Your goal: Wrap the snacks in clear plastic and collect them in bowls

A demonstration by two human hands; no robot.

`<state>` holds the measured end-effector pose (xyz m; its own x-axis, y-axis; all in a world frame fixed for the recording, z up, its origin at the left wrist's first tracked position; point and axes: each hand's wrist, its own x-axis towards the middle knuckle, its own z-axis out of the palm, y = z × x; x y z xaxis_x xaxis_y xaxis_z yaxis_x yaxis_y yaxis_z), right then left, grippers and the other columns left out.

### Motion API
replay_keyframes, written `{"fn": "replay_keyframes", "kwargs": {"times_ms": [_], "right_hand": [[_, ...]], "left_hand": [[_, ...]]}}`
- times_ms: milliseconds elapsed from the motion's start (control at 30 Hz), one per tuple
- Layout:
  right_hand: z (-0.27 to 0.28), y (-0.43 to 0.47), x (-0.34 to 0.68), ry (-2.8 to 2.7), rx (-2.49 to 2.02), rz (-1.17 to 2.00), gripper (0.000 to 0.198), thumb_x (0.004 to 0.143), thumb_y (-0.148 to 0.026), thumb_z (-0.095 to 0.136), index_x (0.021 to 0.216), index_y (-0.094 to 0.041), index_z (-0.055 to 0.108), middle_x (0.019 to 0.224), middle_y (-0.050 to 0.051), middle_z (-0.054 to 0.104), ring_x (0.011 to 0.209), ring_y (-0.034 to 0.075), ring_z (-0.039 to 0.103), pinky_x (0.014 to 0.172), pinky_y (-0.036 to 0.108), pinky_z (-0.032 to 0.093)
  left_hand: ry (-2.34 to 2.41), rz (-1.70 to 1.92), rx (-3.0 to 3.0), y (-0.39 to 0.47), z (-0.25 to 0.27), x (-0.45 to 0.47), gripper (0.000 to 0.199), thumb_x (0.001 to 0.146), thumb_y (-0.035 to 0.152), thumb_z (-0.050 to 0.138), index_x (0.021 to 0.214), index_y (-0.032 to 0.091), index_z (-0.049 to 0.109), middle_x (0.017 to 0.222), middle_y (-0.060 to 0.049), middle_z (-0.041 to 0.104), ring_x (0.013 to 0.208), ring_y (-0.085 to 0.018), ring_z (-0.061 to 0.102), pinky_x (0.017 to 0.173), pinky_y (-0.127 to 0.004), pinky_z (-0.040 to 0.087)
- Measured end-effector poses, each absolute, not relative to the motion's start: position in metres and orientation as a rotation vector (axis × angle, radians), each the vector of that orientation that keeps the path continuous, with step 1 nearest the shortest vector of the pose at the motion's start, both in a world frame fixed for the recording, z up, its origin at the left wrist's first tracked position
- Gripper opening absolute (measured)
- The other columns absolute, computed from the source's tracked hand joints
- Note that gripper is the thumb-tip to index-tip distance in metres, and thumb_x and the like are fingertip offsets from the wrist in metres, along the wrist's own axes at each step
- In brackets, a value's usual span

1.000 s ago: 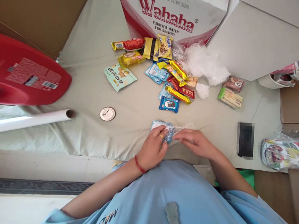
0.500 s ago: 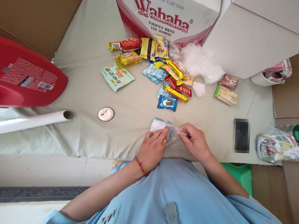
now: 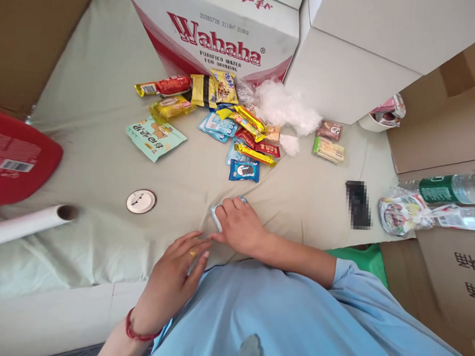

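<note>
The right hand (image 3: 238,228) covered a light-blue packet (image 3: 215,215).
The packet lay near the worktop's (image 3: 184,199) front edge; I could not tell whether it was gripped. The left hand (image 3: 179,270) was open just beside.

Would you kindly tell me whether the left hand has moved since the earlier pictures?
Yes: judged against the round badge, the left hand has moved leftward and lower in the view, coming off the light blue packet.
</note>
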<state>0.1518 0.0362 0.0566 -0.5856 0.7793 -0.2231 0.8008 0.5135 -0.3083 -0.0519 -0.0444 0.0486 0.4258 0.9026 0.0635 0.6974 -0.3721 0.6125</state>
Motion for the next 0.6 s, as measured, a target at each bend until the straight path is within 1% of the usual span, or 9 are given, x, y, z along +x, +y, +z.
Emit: {"fn": "replay_keyframes", "kwargs": {"times_ms": [67,100,233,300,367,433,500,567,600], "right_hand": [[0.059,0.033,0.151,2.677,1.390,-0.577,0.049,0.092,-0.051,0.073,0.120,-0.013,0.061,0.116,0.015,0.061,0.111,0.032,0.054,0.095,0.045,0.050],[0.060,0.032,0.151,2.664,1.394,-0.570,0.047,0.092,-0.048,0.074,0.120,-0.013,0.061,0.116,0.015,0.061,0.111,0.032,0.054,0.094,0.045,0.050],[0.071,0.026,0.157,2.605,1.488,-0.532,0.024,0.098,-0.026,0.059,0.118,-0.014,0.065,0.116,0.016,0.063,0.108,0.033,0.057,0.088,0.045,0.052],[0.078,0.024,0.176,2.602,1.593,-0.615,0.025,0.099,-0.015,0.050,0.118,-0.014,0.067,0.117,0.017,0.066,0.108,0.031,0.059,0.090,0.044,0.053],[0.086,0.026,0.209,2.615,1.765,-0.850,0.032,0.097,-0.010,0.046,0.118,-0.015,0.069,0.119,0.016,0.070,0.109,0.028,0.063,0.096,0.042,0.054],[0.089,0.036,0.256,2.570,2.066,-1.218,0.030,0.097,-0.015,0.050,0.118,-0.017,0.071,0.116,0.012,0.075,0.106,0.024,0.068,0.098,0.039,0.054],[0.086,0.053,0.307,2.317,2.583,-1.560,0.021,0.093,-0.028,0.062,0.108,-0.018,0.073,0.105,0.009,0.078,0.097,0.023,0.072,0.091,0.038,0.057],[0.075,0.073,0.356,2.135,2.920,-1.566,0.024,0.090,-0.034,0.063,0.107,-0.019,0.069,0.099,0.007,0.078,0.088,0.021,0.073,0.084,0.037,0.059],[0.067,0.084,0.376,1.914,3.200,-1.604,0.023,0.083,-0.033,0.067,0.101,-0.019,0.068,0.091,0.005,0.077,0.079,0.020,0.073,0.079,0.036,0.060]], "left_hand": [[1.432,0.561,2.147,-0.045,0.046,-0.054,0.028,0.104,0.035,0.051,0.117,0.024,0.074,0.113,-0.008,0.079,0.117,-0.027,0.072,0.097,-0.042,0.062],[1.454,0.575,2.145,-0.045,0.045,-0.053,0.028,0.104,0.036,0.051,0.115,0.023,0.074,0.112,-0.009,0.079,0.115,-0.027,0.073,0.096,-0.042,0.062],[1.424,0.604,2.182,-0.039,0.044,-0.038,0.027,0.105,0.035,0.050,0.114,0.022,0.073,0.117,-0.009,0.079,0.118,-0.026,0.071,0.099,-0.042,0.061],[1.392,0.600,2.212,-0.036,0.042,-0.033,0.027,0.105,0.033,0.050,0.115,0.022,0.073,0.118,-0.008,0.078,0.121,-0.026,0.070,0.102,-0.042,0.059],[1.376,0.602,2.237,-0.032,0.039,-0.032,0.028,0.105,0.032,0.049,0.116,0.022,0.073,0.119,-0.008,0.078,0.123,-0.026,0.069,0.103,-0.043,0.059],[1.368,0.590,2.250,-0.029,0.034,-0.033,0.029,0.105,0.032,0.048,0.116,0.021,0.073,0.118,-0.009,0.078,0.122,-0.026,0.070,0.102,-0.043,0.059],[1.358,0.554,2.265,-0.026,0.029,-0.034,0.031,0.105,0.033,0.048,0.115,0.021,0.074,0.118,-0.009,0.078,0.121,-0.027,0.070,0.101,-0.044,0.058],[1.333,0.522,2.294,-0.022,0.025,-0.032,0.033,0.106,0.034,0.046,0.115,0.019,0.074,0.117,-0.010,0.079,0.120,-0.028,0.070,0.101,-0.045,0.058],[1.317,0.516,2.313,-0.020,0.025,-0.030,0.033,0.106,0.034,0.046,0.115,0.018,0.074,0.116,-0.010,0.079,0.120,-0.028,0.070,0.101,-0.045,0.058]]}}
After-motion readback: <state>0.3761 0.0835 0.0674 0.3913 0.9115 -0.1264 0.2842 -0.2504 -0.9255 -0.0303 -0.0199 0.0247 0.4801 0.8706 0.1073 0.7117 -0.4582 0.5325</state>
